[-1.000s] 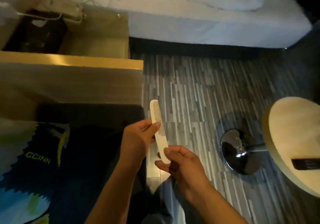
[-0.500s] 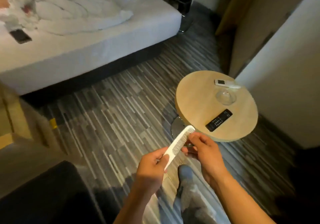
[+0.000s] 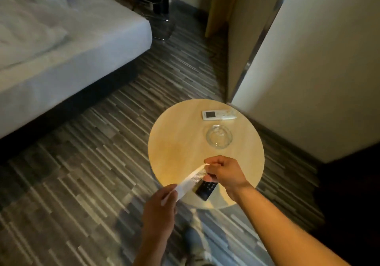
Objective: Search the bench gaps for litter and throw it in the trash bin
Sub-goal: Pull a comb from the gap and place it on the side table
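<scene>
Head view looks down on two bare hands holding a white plastic comb [image 3: 192,180] slantwise over the near edge of a round pale wooden side table [image 3: 176,142]. The left hand [image 3: 162,208] pinches the comb's plain handle end between thumb and fingers, while the right hand [image 3: 224,172] grips the toothed tip with curled fingers. Beneath the comb, a black remote control [image 3: 206,189] lies on the table, partly hidden by the right hand. Farther back on the table stand a clear round glass ashtray [image 3: 219,136] and, beyond it, a white remote with a small screen [image 3: 219,115]. A striped grey carpet [image 3: 82,173] covers the floor, a white-sheeted bed [image 3: 61,45] sits at the upper left, and a pale wall [image 3: 318,70] rises on the right.
</scene>
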